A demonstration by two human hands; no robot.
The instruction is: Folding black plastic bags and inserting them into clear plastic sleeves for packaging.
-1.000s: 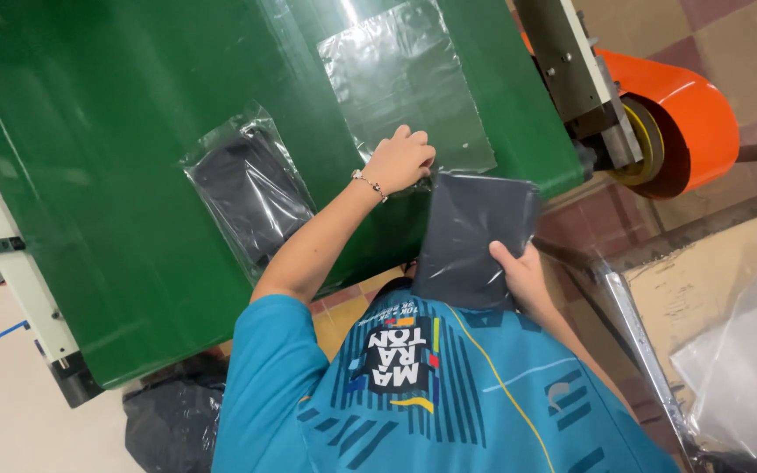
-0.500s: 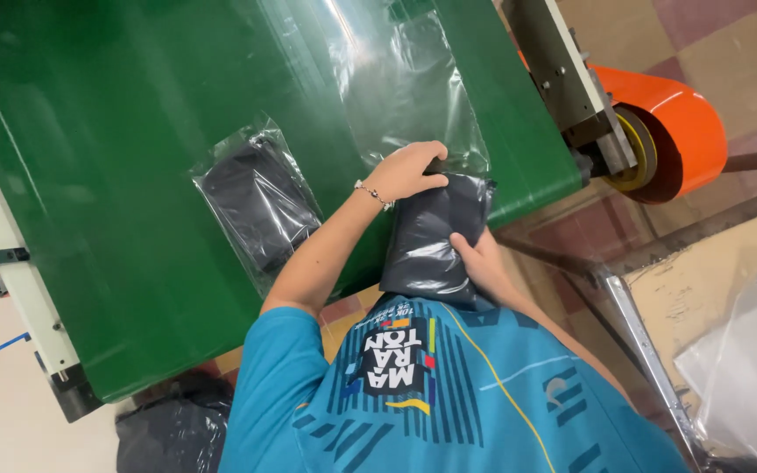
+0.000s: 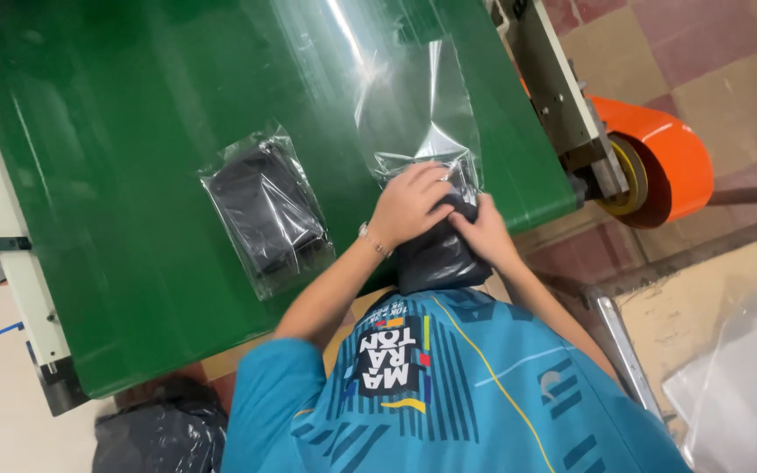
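Note:
A folded dark garment (image 3: 438,256) lies at the near edge of the green conveyor belt (image 3: 133,114), its far end inside the mouth of a clear plastic bag (image 3: 422,114). My left hand (image 3: 409,206), with a thin bracelet at the wrist, presses down on the garment at the bag's opening. My right hand (image 3: 484,232) grips the garment's right side, next to the left hand. The bag stretches away from me along the belt, and its far part is flat and see-through.
A second dark garment sealed in a clear bag (image 3: 265,210) lies on the belt to the left. An orange roller (image 3: 659,166) on a metal frame (image 3: 562,96) stands at the right. A black sack (image 3: 159,438) sits at the lower left, clear plastic sheets (image 3: 746,385) at the lower right.
The dark garment, held flat off the belt's edge a second ago, has moved forward into the clear bag's mouth. Both hands have come together on it.

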